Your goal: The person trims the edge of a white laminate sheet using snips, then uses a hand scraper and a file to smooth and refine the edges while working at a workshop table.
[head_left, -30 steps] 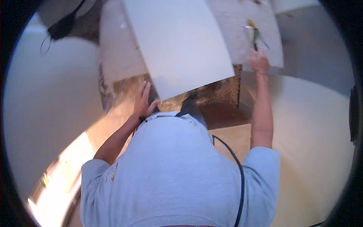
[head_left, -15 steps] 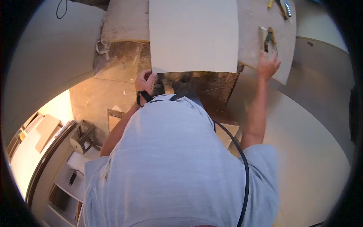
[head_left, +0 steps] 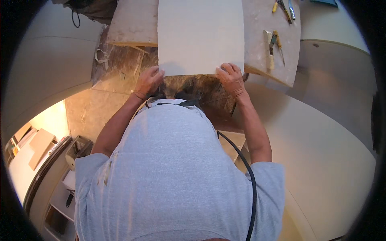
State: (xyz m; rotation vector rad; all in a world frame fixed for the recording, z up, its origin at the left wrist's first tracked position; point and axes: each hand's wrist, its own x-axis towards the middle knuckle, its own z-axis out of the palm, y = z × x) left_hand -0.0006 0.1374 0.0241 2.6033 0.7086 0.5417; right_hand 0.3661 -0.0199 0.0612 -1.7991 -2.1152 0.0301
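A long white board (head_left: pixel 201 38) lies across the worktable, its near end jutting past the table's edge toward me. At its near left corner, my left hand (head_left: pixel 149 81) is closed, with fingers curled and the thumb by the edge. My right hand (head_left: pixel 231 78) grips the near edge close to the right corner, fingertips on top; the underside of the grip is hidden. To the right of the board, a narrow wooden block tool (head_left: pixel 268 49) lies on the table beside a yellow-handled pointed tool (head_left: pixel 278 42). Neither hand touches these.
The worn tabletop (head_left: pixel 134 22) shows on both sides of the board. Farther right are yellow-handled pliers (head_left: pixel 284 10) and a blue-handled tool (head_left: pixel 292 10). A black cable (head_left: pixel 245 160) hangs over my right side. Large pale panels (head_left: pixel 309 140) stand at right; shelving (head_left: pixel 60 201) is at lower left.
My right hand has left the tools on the right and moved left onto the board's near edge. My left hand stays at the left corner. The view has shifted slightly.
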